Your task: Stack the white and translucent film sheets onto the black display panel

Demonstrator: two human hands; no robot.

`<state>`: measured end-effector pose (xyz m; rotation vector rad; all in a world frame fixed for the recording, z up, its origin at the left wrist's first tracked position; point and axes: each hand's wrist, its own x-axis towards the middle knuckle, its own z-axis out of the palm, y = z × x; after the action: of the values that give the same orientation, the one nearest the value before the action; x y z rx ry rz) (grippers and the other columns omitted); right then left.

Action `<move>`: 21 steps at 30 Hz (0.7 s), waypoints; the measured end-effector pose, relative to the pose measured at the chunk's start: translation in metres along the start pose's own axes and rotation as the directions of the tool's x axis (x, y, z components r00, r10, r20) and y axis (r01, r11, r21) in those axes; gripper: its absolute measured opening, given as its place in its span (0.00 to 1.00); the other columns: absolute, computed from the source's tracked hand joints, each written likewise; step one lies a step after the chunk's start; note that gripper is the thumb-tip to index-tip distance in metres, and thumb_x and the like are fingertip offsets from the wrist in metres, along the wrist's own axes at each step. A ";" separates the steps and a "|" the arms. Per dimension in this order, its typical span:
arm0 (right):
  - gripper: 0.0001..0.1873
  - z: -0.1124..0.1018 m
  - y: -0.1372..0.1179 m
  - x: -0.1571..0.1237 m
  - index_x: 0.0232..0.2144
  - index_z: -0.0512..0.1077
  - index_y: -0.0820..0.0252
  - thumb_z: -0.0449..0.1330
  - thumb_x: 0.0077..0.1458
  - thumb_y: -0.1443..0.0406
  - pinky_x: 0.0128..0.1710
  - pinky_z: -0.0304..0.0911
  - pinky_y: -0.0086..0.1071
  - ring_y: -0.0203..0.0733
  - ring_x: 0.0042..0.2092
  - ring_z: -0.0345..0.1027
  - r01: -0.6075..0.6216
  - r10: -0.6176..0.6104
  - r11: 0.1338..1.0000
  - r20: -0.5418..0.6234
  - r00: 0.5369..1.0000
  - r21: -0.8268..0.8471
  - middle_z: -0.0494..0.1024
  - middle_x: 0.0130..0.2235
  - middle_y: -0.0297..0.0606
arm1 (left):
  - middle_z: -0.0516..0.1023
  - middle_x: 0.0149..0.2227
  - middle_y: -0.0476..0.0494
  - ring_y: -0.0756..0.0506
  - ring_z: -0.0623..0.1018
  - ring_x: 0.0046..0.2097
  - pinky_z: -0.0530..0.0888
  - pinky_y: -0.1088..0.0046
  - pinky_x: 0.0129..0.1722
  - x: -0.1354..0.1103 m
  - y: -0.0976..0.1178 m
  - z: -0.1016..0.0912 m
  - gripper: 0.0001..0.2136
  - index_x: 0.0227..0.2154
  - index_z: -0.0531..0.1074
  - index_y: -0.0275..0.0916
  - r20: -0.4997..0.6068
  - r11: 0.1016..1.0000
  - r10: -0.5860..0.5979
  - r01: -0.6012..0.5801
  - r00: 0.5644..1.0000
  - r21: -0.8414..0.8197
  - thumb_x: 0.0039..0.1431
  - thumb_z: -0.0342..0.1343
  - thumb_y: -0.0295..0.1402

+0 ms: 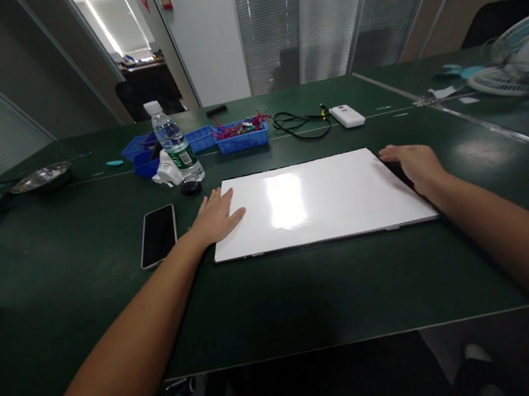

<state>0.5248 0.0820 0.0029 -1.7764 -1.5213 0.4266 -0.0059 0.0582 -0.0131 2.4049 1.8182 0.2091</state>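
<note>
A white glossy rectangular panel (329, 194) with a thin dark edge lies flat on the green table (283, 310), a bright reflection on its surface. My left hand (217, 216) rests over the panel's left edge, fingers spread, thumb on the white surface. At the panel's right side is my right hand (416, 166), its fingers stretched out and its palm turned toward the edge; whether it touches the edge I cannot tell. Left of my left hand lies a phone (158, 236) with a dark screen.
Behind the panel stand a water bottle (175, 142), crumpled tissue (167, 170), a blue bin (242, 139) of red wires, a black cable (300, 126) and a white box-shaped device (347, 116). A fan (525, 56) lies at the right, a metal dish (41, 178) at the left.
</note>
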 end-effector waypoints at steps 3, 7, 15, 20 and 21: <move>0.26 -0.005 -0.007 0.002 0.54 0.77 0.61 0.49 0.64 0.55 0.51 0.78 0.50 0.55 0.51 0.82 -0.156 0.175 0.944 -0.039 0.984 0.292 0.84 0.57 0.57 | 0.51 0.82 0.24 0.26 0.51 0.82 0.52 0.42 0.79 0.000 0.001 0.000 0.43 0.80 0.53 0.32 0.009 0.999 -0.007 0.006 1.000 0.039 0.74 0.42 0.59; 0.24 -0.013 -0.018 -0.007 0.48 0.80 0.60 0.56 0.55 0.57 0.45 0.79 0.45 0.53 0.47 0.82 -0.280 0.342 0.659 0.053 0.938 0.698 0.87 0.49 0.52 | 0.50 0.82 0.22 0.27 0.50 0.83 0.51 0.44 0.79 0.000 0.000 0.000 0.43 0.80 0.51 0.30 0.033 0.998 -0.016 0.014 0.999 0.066 0.75 0.40 0.58; 0.27 -0.016 -0.017 -0.012 0.51 0.84 0.60 0.60 0.49 0.64 0.54 0.77 0.48 0.56 0.56 0.79 -0.210 0.227 0.348 0.135 0.964 0.914 0.87 0.50 0.49 | 0.50 0.81 0.18 0.25 0.50 0.82 0.53 0.43 0.79 0.002 -0.001 -0.001 0.43 0.80 0.50 0.27 0.032 0.998 -0.005 0.003 0.999 0.066 0.75 0.39 0.57; 0.29 -0.018 -0.014 -0.012 0.53 0.83 0.61 0.61 0.49 0.63 0.62 0.74 0.49 0.57 0.60 0.77 -0.194 0.172 0.358 0.139 0.975 0.913 0.86 0.53 0.51 | 0.51 0.81 0.19 0.25 0.51 0.82 0.55 0.43 0.78 0.001 0.000 -0.002 0.43 0.80 0.52 0.27 0.025 0.998 -0.009 0.007 1.000 0.065 0.75 0.39 0.56; 0.29 -0.017 -0.014 -0.012 0.53 0.83 0.61 0.61 0.49 0.63 0.63 0.73 0.49 0.57 0.60 0.77 -0.197 0.177 0.354 0.142 0.974 0.914 0.86 0.53 0.51 | 0.52 0.81 0.20 0.25 0.52 0.82 0.55 0.43 0.78 0.001 0.000 -0.003 0.42 0.79 0.52 0.28 0.024 0.998 -0.009 0.008 1.000 0.067 0.75 0.40 0.56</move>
<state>0.5234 0.0655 0.0212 -0.9670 -0.7222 1.1644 -0.0057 0.0591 -0.0105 2.4326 1.8537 0.1197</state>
